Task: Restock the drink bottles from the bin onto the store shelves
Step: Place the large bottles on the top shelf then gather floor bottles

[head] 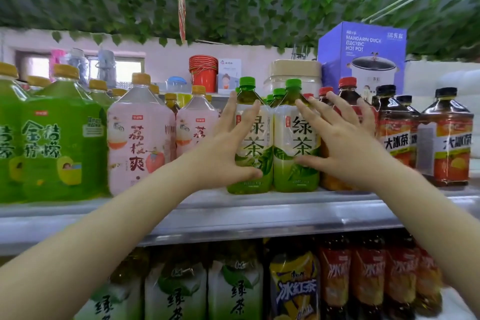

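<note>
Two green-tea bottles with green caps stand side by side at the front of the top shelf (259, 205). My left hand (228, 148) spreads its straight fingers over the left green-tea bottle (255, 161), with the thumb low across its front. My right hand (340, 143) lies with straight fingers on the right green-tea bottle (291, 132) and reaches past it toward the red-capped bottles behind. More green-capped bottles stand behind these two. The bin is not in view.
Pink lychee drink bottles (140, 138) and big green bottles (62, 143) stand to the left. Dark iced-tea bottles (446, 143) stand to the right. A purple hot-pot box (363, 54) sits behind. The lower shelf holds green-tea, yellow and red bottles (293, 291).
</note>
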Demonstrator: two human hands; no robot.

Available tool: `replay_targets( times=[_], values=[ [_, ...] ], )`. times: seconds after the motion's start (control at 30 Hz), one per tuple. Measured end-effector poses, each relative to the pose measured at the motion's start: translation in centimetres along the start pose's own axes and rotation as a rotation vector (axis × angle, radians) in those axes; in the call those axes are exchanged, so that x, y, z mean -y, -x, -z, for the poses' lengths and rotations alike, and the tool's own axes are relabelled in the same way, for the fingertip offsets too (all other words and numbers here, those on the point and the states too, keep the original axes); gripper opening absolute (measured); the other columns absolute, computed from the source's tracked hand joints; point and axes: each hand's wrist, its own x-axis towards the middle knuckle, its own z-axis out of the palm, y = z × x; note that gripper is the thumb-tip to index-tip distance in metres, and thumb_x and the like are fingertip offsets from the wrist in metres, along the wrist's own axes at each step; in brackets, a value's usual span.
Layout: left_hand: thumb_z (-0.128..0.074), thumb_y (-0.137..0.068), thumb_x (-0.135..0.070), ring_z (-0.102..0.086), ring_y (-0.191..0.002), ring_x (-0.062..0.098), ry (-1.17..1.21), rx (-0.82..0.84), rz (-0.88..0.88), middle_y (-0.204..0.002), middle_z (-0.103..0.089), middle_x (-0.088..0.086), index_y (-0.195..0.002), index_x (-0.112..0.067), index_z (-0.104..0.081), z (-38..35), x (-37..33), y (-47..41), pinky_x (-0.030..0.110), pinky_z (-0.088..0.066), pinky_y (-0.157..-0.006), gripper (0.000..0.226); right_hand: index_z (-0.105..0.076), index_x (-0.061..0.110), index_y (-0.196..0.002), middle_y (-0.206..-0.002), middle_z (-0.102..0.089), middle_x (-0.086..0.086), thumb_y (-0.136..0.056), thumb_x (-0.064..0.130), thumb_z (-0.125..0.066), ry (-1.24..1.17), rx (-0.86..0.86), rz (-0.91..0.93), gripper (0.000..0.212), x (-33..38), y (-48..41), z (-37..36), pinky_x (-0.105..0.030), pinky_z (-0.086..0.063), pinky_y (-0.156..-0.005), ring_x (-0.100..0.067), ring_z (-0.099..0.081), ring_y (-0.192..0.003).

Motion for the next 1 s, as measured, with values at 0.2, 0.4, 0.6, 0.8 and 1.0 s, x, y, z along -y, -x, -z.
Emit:
replay_targets(
  times=[0.2, 0.4, 0.6, 0.8, 1.0],
  values=[
    [-0.058, -0.091, -0.043, 0.0, -0.14, -0.013, 0.443, -0.265, -0.018, -0.153, 0.013, -0.035, -0.148, -0.05, -0.015, -0.7, -2.5, 5.8, 0.003, -0.009, -0.106, 0.071, -0.037, 0.041, -0.144, -0.152, -0.035, 0.019, -0.094, 0.054, -0.052, -0.953, -0.213, -0.138, 0.054, 6.9, 3.6, 0.4, -0.043, -0.02, -0.122, 0.0, -0.02, -0.146],
    [-0.066, -0.086, -0.038, -0.05, -0.12, -0.013, 1.135, -0.406, 0.128, -0.127, -0.059, -0.026, -0.131, -0.042, -0.053, -0.3, -1.6, 14.8, 0.014, -0.042, -0.096, 0.047, -0.055, 0.039, -0.13, -0.133, -0.06, 0.022, -0.085, 0.046, -0.059, -1.615, -0.173, -0.245, 0.046, 15.6, 8.2, 2.5, -0.025, -0.043, -0.103, 0.006, -0.05, -0.127],
    [-0.06, -0.083, -0.03, -0.058, -0.123, 0.012, 1.29, -0.451, 0.353, -0.132, -0.061, -0.014, -0.126, -0.036, -0.056, -2.1, 3.1, 26.7, 0.032, -0.046, -0.104, 0.044, -0.064, 0.044, -0.118, -0.128, -0.065, 0.015, -0.074, 0.06, -0.071, -1.865, 0.007, -0.468, 0.047, 26.7, 14.6, 0.4, -0.037, -0.048, -0.099, -0.008, -0.059, -0.122],
    [-0.063, -0.081, -0.039, -0.055, -0.126, 0.009, 1.268, -0.354, 0.654, -0.133, -0.06, -0.015, -0.129, -0.037, -0.054, -2.8, 7.2, 40.3, 0.034, -0.046, -0.104, 0.049, -0.058, 0.039, -0.123, -0.127, -0.065, 0.016, -0.088, 0.042, -0.06, -1.893, 0.224, -0.718, 0.035, 39.9, 20.8, -0.9, -0.035, -0.048, -0.101, -0.007, -0.06, -0.119],
    [-0.055, -0.084, -0.034, -0.057, -0.122, 0.006, 1.259, -0.315, 0.864, -0.132, -0.061, -0.015, -0.131, -0.034, -0.054, -1.1, 10.2, 52.5, 0.033, -0.045, -0.103, 0.047, -0.059, 0.037, -0.124, -0.127, -0.066, 0.013, -0.081, 0.043, -0.057, -1.886, 0.376, -0.886, 0.044, 49.8, 26.6, 1.0, -0.036, -0.047, -0.102, -0.008, -0.06, -0.12]
  ],
)
